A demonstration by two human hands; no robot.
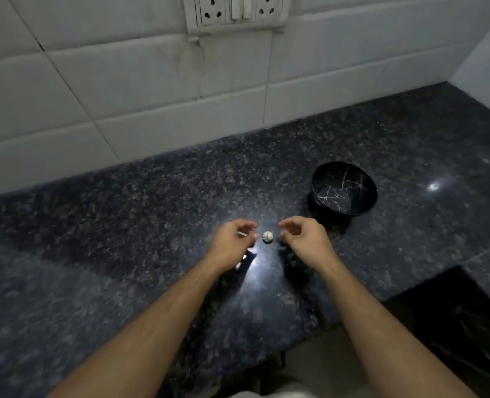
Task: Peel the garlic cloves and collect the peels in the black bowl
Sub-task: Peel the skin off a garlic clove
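One garlic clove (267, 237) is being seen lying on the counter (123, 225), and no second clove is being shown. One black bowl (344, 188) is being counted, standing on the same surface. Two hands are being shown: one left hand (232, 244) and one right hand (305, 239), each joined to one bare forearm, so two forearms are being counted as well. One switch plate (235, 12) is being seen on the tiled wall (94, 81), and two sockets are being made out on it. One granite counter is being counted in all.
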